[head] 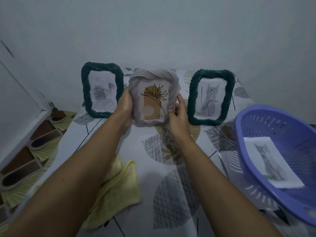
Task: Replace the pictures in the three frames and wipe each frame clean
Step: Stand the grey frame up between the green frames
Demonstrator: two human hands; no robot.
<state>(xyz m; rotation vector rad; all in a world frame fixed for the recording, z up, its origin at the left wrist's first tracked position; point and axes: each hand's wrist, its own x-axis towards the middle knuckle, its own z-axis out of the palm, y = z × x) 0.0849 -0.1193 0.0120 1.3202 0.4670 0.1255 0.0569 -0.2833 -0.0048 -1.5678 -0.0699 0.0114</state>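
Note:
Three rope-wrapped picture frames stand in a row near the wall. The pale lilac frame (152, 77) in the middle shows a line-drawn flower on a tan arch. My left hand (124, 106) grips its left edge and my right hand (177, 115) holds its lower right edge. A dark green frame (85, 93) with a grey rose picture stands to the left. Another dark green frame (193, 103) with a cat picture marked by a blue scribble stands to the right. A yellow cloth (118, 187) lies crumpled on the table under my left forearm.
A purple plastic basket (253, 147) sits at the right, holding a printed cat picture (270, 161). More paper (229, 159) lies under its left rim. The table (150, 177) has a leaf-patterned cover. A white wall is close behind the frames, and patterned floor tiles (34, 144) lie at left.

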